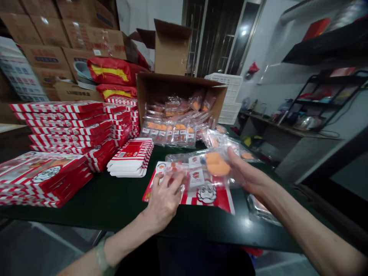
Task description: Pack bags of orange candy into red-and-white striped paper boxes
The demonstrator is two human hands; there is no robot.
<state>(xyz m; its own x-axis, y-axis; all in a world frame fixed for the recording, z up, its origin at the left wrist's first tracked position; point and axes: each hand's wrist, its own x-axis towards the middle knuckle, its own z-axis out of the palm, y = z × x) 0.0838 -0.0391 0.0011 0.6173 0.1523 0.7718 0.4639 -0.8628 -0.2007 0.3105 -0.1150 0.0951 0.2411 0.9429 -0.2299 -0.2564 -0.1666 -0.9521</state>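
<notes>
A clear plastic pack with orange pieces and white labels inside is held above a red-and-white printed box lying flat on the dark table. My right hand grips the right end of this pack, thumb on top. My left hand has its fingers curled over the pack's left end, where small reddish items show through the plastic. The fingertips of that hand are partly hidden. More clear packs lie just behind my right hand, and another pack is on the table under my right forearm.
An open cardboard box behind holds many similar packs. Stacks of red-and-white boxes stand at the left, beside a pile of flat printed cartons. Brown cartons rise at the back left; white crates stand behind the open box.
</notes>
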